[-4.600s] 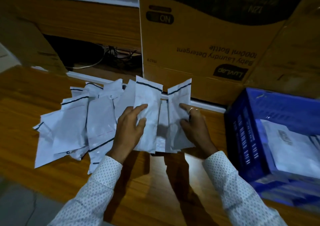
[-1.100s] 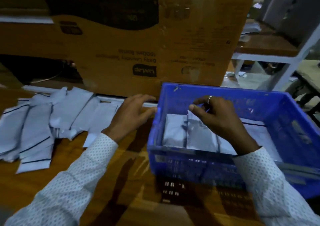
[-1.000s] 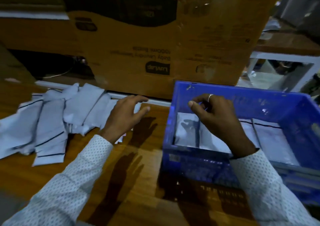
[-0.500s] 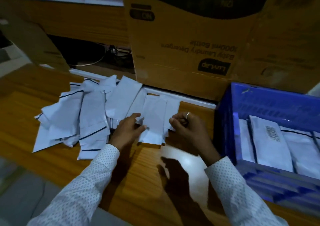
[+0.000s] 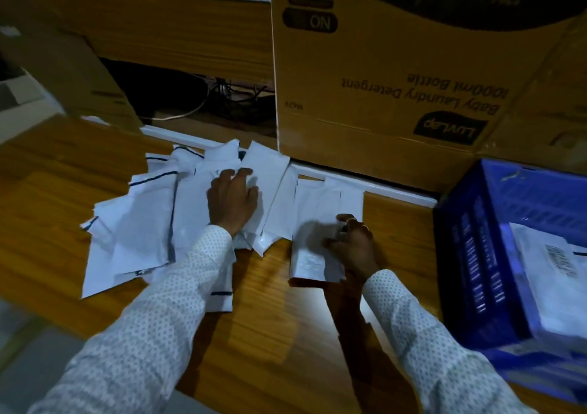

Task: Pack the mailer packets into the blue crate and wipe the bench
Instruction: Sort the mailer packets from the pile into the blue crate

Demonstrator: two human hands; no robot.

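Right now my left hand lies flat, fingers spread, on top of the loose heap of white mailer packets fanned over the wooden bench; it presses on them and grips none. That heap sits well to the left of the blue crate, with its far edge touching the white rail at the back of the bench.

My right hand is between the heap and the crate, nearer the heap. Its fingers are curled narrow around the right edge of a small stack of packets, thumb on top. The stack is blurred, so I cannot say how many packets I hold, and its near end seems to be lifted a little off the wood, though I am not sure. Two more packets lie flat just behind it, up against the rail.

The crate stands at the right edge of the bench, and inside it I see at least one white packet with a printed label lying flat. Behind it, and stretching left past my right hand, a big cardboard box stands with its lettering upside down. Left of the box is a dark gap with cables.
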